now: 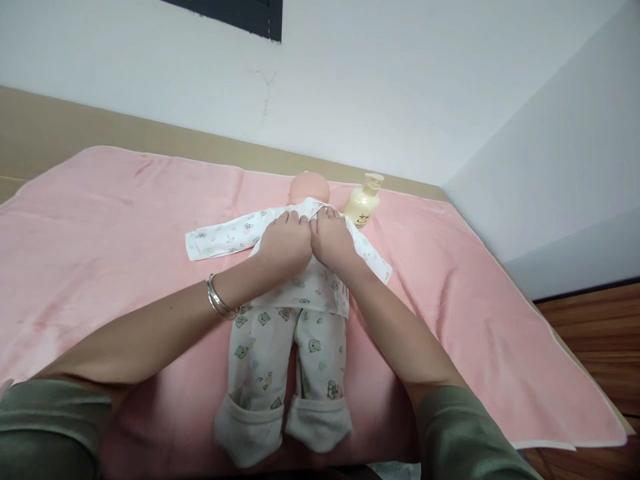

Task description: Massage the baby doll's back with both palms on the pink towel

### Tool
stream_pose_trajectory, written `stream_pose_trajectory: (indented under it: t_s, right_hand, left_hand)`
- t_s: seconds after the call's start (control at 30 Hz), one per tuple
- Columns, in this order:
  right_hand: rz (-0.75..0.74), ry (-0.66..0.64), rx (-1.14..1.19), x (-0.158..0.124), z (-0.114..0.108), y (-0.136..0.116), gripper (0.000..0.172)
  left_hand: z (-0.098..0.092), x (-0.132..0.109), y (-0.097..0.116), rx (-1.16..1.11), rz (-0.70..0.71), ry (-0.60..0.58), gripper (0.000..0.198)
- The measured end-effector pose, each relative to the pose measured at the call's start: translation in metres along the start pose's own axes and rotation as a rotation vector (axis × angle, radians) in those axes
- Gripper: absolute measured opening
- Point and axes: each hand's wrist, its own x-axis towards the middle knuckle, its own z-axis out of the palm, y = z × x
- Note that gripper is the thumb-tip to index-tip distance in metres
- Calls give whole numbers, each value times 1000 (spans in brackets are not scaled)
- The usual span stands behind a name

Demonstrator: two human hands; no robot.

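A baby doll [309, 187] lies on its back, head toward the wall, in a white baby shirt [313, 287] with small printed animals. Both sleeves are spread out to the sides. Matching trousers [263, 353] cover the legs, with the cuffs folded up at the near end. My left hand [287, 243] and my right hand [334, 238] meet side by side on the upper chest. Their fingers are curled in on the shirt's front near the neckline. The fingertips, and the bit of cloth between them, are hidden behind the backs of my hands.
A pale yellow pump bottle [364, 200] stands just right of the doll's head. Under everything lies a pink blanket [125, 267] on a light wooden surface [150, 137]. A white wall [350, 87] rises behind, and brown wood [595, 340] shows at the right.
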Motion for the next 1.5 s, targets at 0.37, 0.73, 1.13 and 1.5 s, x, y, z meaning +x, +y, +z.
stream_pose_trajectory:
  t_s: [0.37, 0.73, 1.13, 1.5]
  right_hand:
    - [-138, -14, -2, -11, -6, -2, 34]
    - [-61, -48, -48, -18, -9, -14, 45]
    - [-134, 90, 180, 11, 6, 11, 32]
    - [-143, 23, -93, -28, -6, -24, 34]
  left_hand:
    - [6, 30, -29, -217, -163, -23, 46]
    - [0, 26, -25, -161, -108, -43, 38]
    - [6, 7, -8, 24, -19, 92, 38]
    - [2, 30, -32, -267, -209, -26, 47]
